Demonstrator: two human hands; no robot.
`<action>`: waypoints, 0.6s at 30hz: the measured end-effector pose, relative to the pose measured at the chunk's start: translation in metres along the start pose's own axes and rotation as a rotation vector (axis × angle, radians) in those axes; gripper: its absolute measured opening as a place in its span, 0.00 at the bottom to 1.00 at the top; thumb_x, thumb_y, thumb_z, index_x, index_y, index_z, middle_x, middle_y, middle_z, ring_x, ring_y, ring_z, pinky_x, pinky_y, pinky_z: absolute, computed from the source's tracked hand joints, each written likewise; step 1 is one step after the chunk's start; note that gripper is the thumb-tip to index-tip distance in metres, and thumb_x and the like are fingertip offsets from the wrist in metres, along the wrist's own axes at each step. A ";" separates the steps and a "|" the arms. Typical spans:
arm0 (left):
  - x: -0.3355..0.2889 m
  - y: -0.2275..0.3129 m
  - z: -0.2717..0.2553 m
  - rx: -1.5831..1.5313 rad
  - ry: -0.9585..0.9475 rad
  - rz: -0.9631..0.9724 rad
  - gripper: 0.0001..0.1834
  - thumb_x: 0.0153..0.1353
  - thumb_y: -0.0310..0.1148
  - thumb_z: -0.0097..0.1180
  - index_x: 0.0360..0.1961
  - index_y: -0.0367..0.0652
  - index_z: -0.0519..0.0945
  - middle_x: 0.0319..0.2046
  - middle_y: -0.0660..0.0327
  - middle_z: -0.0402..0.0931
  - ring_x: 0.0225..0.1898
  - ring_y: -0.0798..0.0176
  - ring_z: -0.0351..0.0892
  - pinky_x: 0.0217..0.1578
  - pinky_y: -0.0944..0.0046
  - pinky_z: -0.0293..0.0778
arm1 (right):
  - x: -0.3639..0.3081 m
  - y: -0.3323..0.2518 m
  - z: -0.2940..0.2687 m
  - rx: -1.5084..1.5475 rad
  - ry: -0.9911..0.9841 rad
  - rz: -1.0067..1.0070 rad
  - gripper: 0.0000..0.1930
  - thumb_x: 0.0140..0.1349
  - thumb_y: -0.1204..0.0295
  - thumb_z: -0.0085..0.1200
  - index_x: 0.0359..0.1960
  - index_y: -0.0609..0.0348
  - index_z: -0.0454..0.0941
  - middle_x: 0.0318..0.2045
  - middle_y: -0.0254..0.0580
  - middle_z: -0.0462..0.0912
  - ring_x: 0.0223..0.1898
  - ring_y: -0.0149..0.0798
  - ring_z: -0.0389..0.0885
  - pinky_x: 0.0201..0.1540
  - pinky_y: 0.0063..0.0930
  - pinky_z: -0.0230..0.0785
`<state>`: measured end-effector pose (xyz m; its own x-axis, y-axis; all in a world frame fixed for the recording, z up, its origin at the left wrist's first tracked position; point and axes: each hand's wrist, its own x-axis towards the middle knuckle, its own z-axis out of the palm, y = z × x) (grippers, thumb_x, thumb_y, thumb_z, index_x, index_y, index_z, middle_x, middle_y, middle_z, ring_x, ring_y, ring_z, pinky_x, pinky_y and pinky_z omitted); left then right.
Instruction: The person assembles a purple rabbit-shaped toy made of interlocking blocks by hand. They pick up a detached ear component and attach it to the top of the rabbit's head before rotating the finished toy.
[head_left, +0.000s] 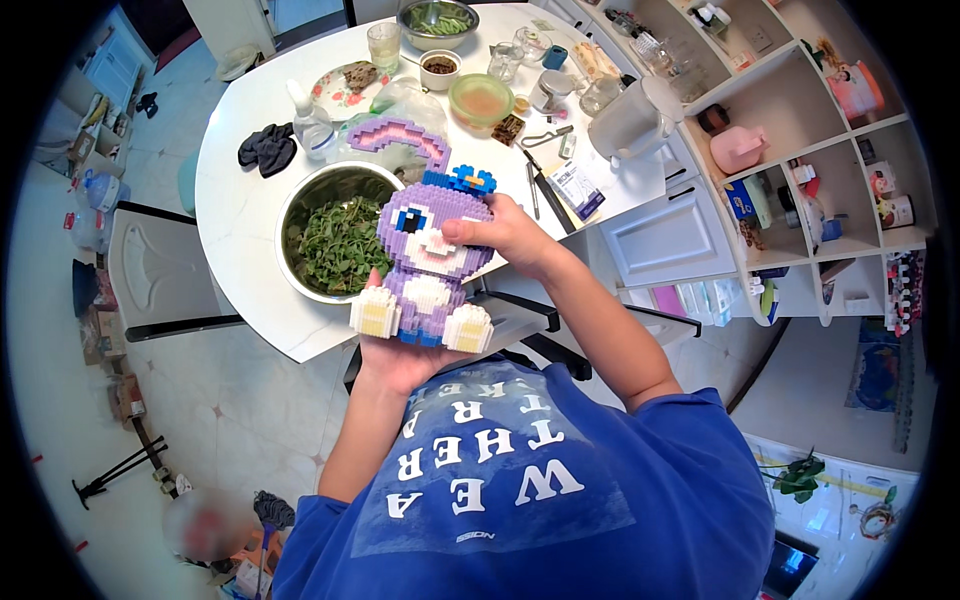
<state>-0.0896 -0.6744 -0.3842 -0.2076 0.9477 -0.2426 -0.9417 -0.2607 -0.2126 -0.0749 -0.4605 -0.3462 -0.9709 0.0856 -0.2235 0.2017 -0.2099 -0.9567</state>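
A purple rabbit figure point(432, 262) built of small bricks is held upright over the near edge of the table, its face toward me. It has white-and-yellow feet, one long pink-lined ear showing and a blue flower on its head. Beneath its base, my left hand point(400, 362) supports it, the palm partly hidden by the feet. My right hand point(505, 235) grips the head from the right side, thumb across the cheek; its other fingers are hidden behind. Just behind and left of the figure stands a steel bowl point(290, 278) of green leaves point(335, 245).
On the white table point(235, 170) are a dark cloth point(268, 150), a spray bottle point(312, 125), a floral plate point(330, 90), a green-rimmed bowl point(480, 100), a clear pitcher point(635, 120) and several jars. Chairs point(165, 270) stand around it. Shelves point(800, 110) line the right.
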 end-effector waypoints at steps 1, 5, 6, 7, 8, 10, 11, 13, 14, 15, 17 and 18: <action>0.000 0.000 0.000 -0.028 -0.015 -0.002 0.41 0.60 0.70 0.37 0.66 0.53 0.64 0.56 0.50 0.70 0.57 0.41 0.71 0.54 0.28 0.64 | 0.000 0.001 0.000 0.002 0.000 -0.005 0.31 0.49 0.59 0.71 0.52 0.63 0.75 0.44 0.40 0.82 0.44 0.32 0.79 0.51 0.27 0.70; 0.001 -0.001 -0.001 -0.075 -0.051 -0.009 0.41 0.60 0.68 0.41 0.64 0.49 0.66 0.55 0.45 0.71 0.57 0.38 0.70 0.54 0.30 0.66 | -0.002 -0.004 0.002 -0.016 -0.025 0.007 0.31 0.49 0.59 0.71 0.52 0.62 0.75 0.44 0.40 0.82 0.45 0.32 0.79 0.51 0.27 0.71; 0.001 0.000 -0.002 -0.070 -0.053 -0.012 0.40 0.60 0.68 0.41 0.63 0.49 0.66 0.55 0.45 0.71 0.57 0.39 0.70 0.54 0.31 0.66 | -0.002 -0.005 0.000 -0.028 -0.033 0.020 0.31 0.49 0.60 0.71 0.52 0.62 0.75 0.44 0.40 0.81 0.45 0.32 0.79 0.51 0.28 0.71; 0.002 0.000 -0.003 -0.071 -0.051 -0.014 0.40 0.60 0.68 0.41 0.63 0.49 0.66 0.55 0.45 0.71 0.57 0.39 0.70 0.54 0.31 0.66 | -0.002 -0.006 0.000 -0.040 -0.041 0.033 0.31 0.49 0.60 0.71 0.52 0.62 0.75 0.44 0.40 0.81 0.45 0.33 0.79 0.51 0.28 0.71; 0.002 0.001 -0.005 -0.072 -0.048 -0.016 0.40 0.60 0.68 0.41 0.63 0.49 0.67 0.55 0.46 0.71 0.57 0.39 0.70 0.54 0.31 0.66 | -0.002 -0.006 0.000 -0.042 -0.037 0.034 0.31 0.49 0.60 0.71 0.52 0.62 0.75 0.45 0.40 0.81 0.45 0.33 0.79 0.51 0.28 0.71; 0.002 0.002 -0.005 -0.057 -0.013 -0.016 0.41 0.60 0.69 0.39 0.63 0.51 0.67 0.54 0.47 0.72 0.56 0.40 0.71 0.53 0.31 0.67 | -0.003 -0.006 0.000 -0.046 -0.029 0.035 0.31 0.49 0.61 0.71 0.52 0.62 0.75 0.45 0.40 0.81 0.45 0.33 0.79 0.52 0.28 0.71; 0.002 0.002 -0.003 -0.041 0.017 -0.013 0.41 0.60 0.70 0.37 0.64 0.52 0.66 0.54 0.49 0.72 0.55 0.41 0.72 0.52 0.30 0.67 | -0.004 -0.006 0.000 -0.061 -0.028 0.040 0.32 0.49 0.61 0.71 0.53 0.63 0.74 0.45 0.41 0.81 0.46 0.33 0.79 0.53 0.28 0.70; 0.002 0.002 -0.005 -0.032 0.016 -0.012 0.41 0.60 0.70 0.37 0.64 0.52 0.66 0.54 0.49 0.72 0.55 0.41 0.72 0.52 0.30 0.67 | -0.005 -0.007 0.000 -0.091 -0.025 0.051 0.34 0.47 0.60 0.71 0.54 0.65 0.72 0.46 0.42 0.80 0.47 0.34 0.78 0.54 0.29 0.69; 0.002 0.002 -0.008 -0.038 -0.016 -0.014 0.40 0.60 0.68 0.39 0.64 0.51 0.67 0.55 0.48 0.72 0.56 0.40 0.71 0.53 0.31 0.67 | -0.005 -0.006 0.000 -0.088 -0.027 0.053 0.34 0.47 0.60 0.71 0.54 0.65 0.72 0.46 0.42 0.80 0.47 0.34 0.78 0.54 0.29 0.69; 0.002 0.002 -0.010 -0.045 -0.048 -0.016 0.39 0.60 0.67 0.41 0.63 0.50 0.67 0.55 0.46 0.71 0.57 0.39 0.70 0.55 0.32 0.66 | -0.005 -0.006 -0.001 -0.084 -0.029 0.055 0.34 0.47 0.60 0.71 0.54 0.65 0.72 0.46 0.42 0.80 0.47 0.34 0.78 0.54 0.29 0.69; 0.002 0.001 -0.009 -0.039 -0.027 -0.006 0.39 0.60 0.67 0.41 0.63 0.50 0.67 0.55 0.46 0.72 0.56 0.39 0.71 0.54 0.33 0.67 | -0.006 -0.006 0.000 -0.071 -0.023 0.058 0.34 0.47 0.60 0.71 0.54 0.64 0.72 0.46 0.41 0.80 0.47 0.34 0.78 0.54 0.29 0.69; 0.001 0.001 -0.007 -0.037 -0.017 -0.001 0.39 0.60 0.66 0.41 0.63 0.50 0.67 0.54 0.46 0.72 0.55 0.39 0.72 0.54 0.33 0.68 | -0.007 -0.007 0.001 -0.061 -0.015 0.058 0.34 0.47 0.61 0.71 0.54 0.64 0.72 0.46 0.41 0.80 0.47 0.34 0.78 0.54 0.29 0.69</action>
<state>-0.0887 -0.6746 -0.3918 -0.2112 0.9508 -0.2266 -0.9317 -0.2659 -0.2475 -0.0692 -0.4609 -0.3378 -0.9592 0.0606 -0.2762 0.2644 -0.1544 -0.9520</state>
